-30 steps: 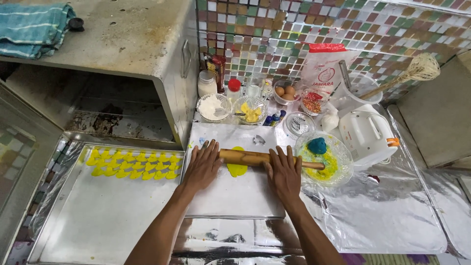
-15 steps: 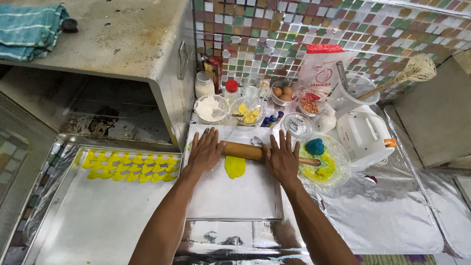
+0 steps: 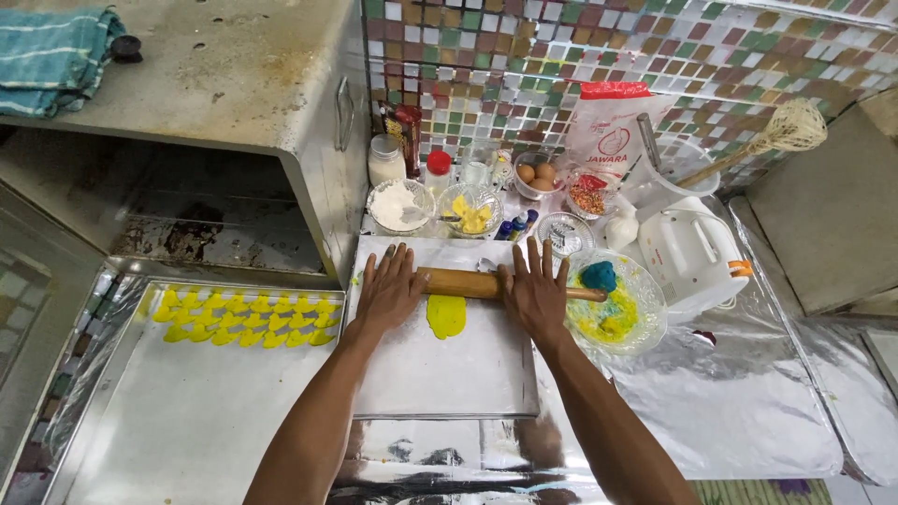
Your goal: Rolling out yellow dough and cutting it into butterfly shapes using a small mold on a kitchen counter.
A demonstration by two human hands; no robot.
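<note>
While palms lie flat, left hand (image 3: 388,288), right hand (image 3: 535,293) (fingers spread), rolling pin (image 3: 468,283)

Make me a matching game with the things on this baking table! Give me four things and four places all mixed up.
Things:
1. rolling pin
2. yellow dough shapes
3. blue dough lump
4. striped towel

Places:
A. on top of the oven
B. in the glass bowl
C. under both hands
D. in rows on the baking tray

Pairs: 1-C, 2-D, 3-B, 4-A
</note>
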